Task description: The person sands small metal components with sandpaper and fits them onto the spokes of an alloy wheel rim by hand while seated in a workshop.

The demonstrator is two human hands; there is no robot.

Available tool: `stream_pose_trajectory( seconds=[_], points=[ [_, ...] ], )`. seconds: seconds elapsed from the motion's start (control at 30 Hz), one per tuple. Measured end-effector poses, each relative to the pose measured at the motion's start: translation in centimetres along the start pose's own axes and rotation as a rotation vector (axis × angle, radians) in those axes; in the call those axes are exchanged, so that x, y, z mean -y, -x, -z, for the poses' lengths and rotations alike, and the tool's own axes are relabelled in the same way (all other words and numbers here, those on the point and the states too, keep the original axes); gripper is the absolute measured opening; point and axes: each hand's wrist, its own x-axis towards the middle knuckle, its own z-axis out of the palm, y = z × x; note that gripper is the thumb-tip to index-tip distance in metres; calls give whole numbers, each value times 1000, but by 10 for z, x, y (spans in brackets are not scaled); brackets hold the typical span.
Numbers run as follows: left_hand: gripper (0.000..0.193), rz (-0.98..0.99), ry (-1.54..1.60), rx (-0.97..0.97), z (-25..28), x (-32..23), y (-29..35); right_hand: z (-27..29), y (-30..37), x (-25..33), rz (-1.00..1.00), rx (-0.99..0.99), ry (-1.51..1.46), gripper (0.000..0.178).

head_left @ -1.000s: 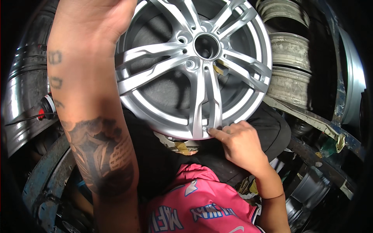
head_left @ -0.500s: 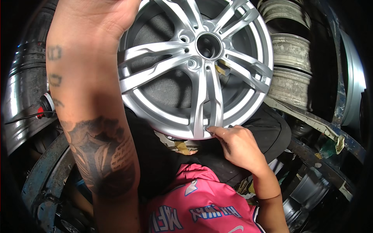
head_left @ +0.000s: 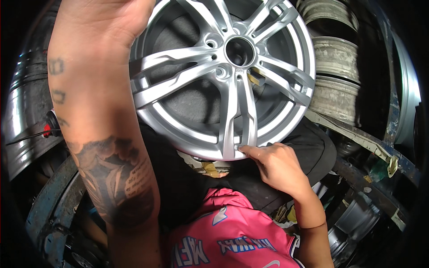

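Note:
A silver alloy wheel point(head_left: 228, 118) with paired spokes and a round centre bore rests face up in front of me, over my dark-trousered legs. My right hand point(head_left: 276, 164) is at its near edge. The index fingertip presses on the rim at the foot of the nearest spoke pair, and the other fingers curl in. Whether something small lies under that fingertip is hidden. My left hand point(head_left: 105, 22) is raised at the upper left, close to the camera and beside the wheel. Its fingers are cut off by the top edge.
Worn bare wheel rims point(head_left: 334, 56) are stacked at the right, beside a blue metal post point(head_left: 389, 102). A pale strip point(head_left: 353, 134) runs below them. Shiny rims point(head_left: 31, 102) stand at the left, near a red-and-black device point(head_left: 51, 125) with a cable. More rims point(head_left: 357, 216) lie lower right.
My left forearm and hand have shifted slightly left. The right hand keeps its fingertip at the same spot on the rim, and the wheel stays nearly still.

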Motion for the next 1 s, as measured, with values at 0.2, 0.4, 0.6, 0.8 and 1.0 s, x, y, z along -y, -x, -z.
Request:
stream_pose_trajectory(
  seconds=[0.2, 0.4, 0.6, 0.8, 1.0],
  points=[
    [46, 2, 6, 3, -1, 2, -4, 1, -6, -7, 94, -31, 40, 38],
    [46, 1, 2, -6, 0, 1, -2, 1, -6, -8, 103, -42, 21, 38],
    [45, 9, 3, -6, -4, 10, -2, -7, -5, -12, 117, -91, 25, 40],
    [44, 0, -1, -18, 0, 8, -3, 0, -7, -3, 101, 17, 151, 42],
    [43, -2, -2, -37, 5, 6, -5, 0, -7, -7, 76, 1, 82, 41]
  ],
)
